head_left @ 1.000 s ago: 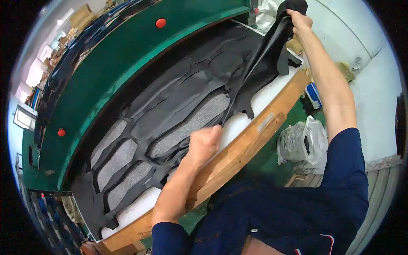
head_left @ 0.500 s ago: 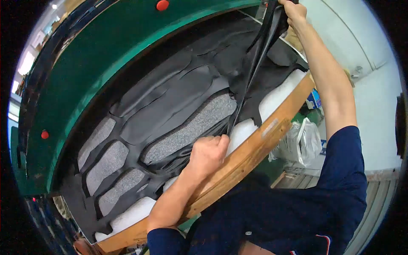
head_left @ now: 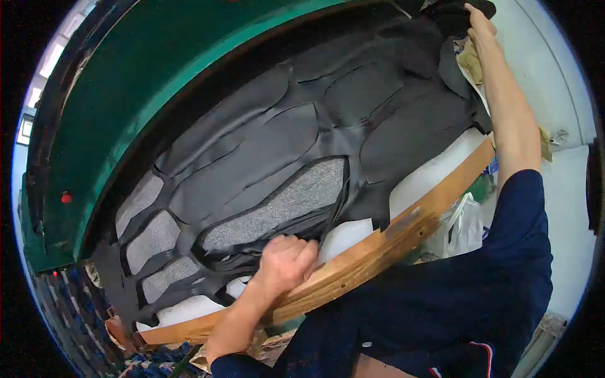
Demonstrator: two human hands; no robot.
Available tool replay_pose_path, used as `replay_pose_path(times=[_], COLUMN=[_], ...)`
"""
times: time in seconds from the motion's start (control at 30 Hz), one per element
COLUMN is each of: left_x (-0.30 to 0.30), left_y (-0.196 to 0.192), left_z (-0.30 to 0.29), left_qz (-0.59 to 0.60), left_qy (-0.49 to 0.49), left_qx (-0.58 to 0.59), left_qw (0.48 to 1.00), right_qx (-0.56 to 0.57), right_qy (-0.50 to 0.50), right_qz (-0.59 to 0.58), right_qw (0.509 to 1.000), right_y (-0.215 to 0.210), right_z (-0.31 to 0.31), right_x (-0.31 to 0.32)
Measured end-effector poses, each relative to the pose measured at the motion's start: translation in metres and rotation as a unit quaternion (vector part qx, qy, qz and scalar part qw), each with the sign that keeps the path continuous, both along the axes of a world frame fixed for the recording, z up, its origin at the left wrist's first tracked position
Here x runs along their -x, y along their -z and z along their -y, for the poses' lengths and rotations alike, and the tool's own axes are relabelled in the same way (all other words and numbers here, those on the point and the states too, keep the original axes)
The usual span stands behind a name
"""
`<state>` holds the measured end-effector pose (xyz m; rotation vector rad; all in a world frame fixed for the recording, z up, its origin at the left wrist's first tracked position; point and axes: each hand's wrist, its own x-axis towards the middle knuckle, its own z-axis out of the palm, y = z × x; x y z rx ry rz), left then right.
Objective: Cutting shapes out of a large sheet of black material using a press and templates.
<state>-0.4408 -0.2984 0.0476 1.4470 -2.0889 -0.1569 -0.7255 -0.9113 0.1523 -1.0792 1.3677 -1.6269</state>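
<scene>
A black leather-like sheet (head_left: 252, 165), cut into large panels with narrow web-like strips between them, lies over a board. Grey speckled fabric (head_left: 277, 205) shows through the cut-out gaps. My left hand (head_left: 288, 261) is closed in a fist at the near edge, around bunched black strips (head_left: 277, 234) that run beneath its knuckles. Stretched to the far right corner, my right hand (head_left: 482, 24) is closed on a dark piece of the sheet (head_left: 459, 17). White padding (head_left: 346, 239) shows along the near side.
A wooden edge rail (head_left: 403, 230) curves along the near side. Over the far side rises a green machine body (head_left: 126, 69) with a red button (head_left: 66, 197). A white plastic bag (head_left: 463, 227) sits at the right, below the rail, and a pale wall panel (head_left: 554, 82) stands beyond it.
My right hand has moved farther right and outward; the long folded strip once stretched between both hands no longer crosses the sheet. My left hand has shifted slightly left and nearer.
</scene>
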Motion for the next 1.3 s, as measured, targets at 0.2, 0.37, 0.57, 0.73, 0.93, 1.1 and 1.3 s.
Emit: replay_pose_path(times=[0.2, 0.37, 0.57, 0.73, 0.93, 1.1, 1.3], left_x=[0.002, 0.004, 0.012, 0.021, 0.029, 0.045, 0.022], left_y=[0.003, 0.003, -0.01, 0.0, -0.006, -0.003, 0.003], left_z=[0.018, 0.013, 0.022, 0.013, 0.007, 0.008, 0.021], left_qz=[-0.022, -0.036, 0.079, 0.096, 0.106, 0.069, 0.137], left_qy=[-0.043, -0.111, -0.094, -0.115, -0.154, -0.242, -0.26], left_qx=[0.021, -0.019, 0.037, -0.108, -0.113, -0.142, -0.192], left_qw=[0.999, 0.993, 0.992, 0.983, 0.976, 0.958, 0.936], right_qx=[0.123, 0.193, 0.131, 0.056, -0.036, -0.172, -0.203], right_qy=[-0.014, 0.024, 0.181, 0.253, 0.385, 0.479, 0.544], right_qz=[0.074, 0.011, -0.028, -0.053, 0.007, -0.012, -0.105], right_qw=[0.99, 0.981, 0.974, 0.964, 0.922, 0.861, 0.808], right_y=[-0.053, -0.089, -0.078, 0.012, 0.158, 0.251, 0.428], right_z=[-0.088, -0.2, -0.347, -0.418, -0.477, -0.504, -0.516], right_x=[0.077, 0.159, 0.255, 0.37, 0.443, 0.456, 0.521])
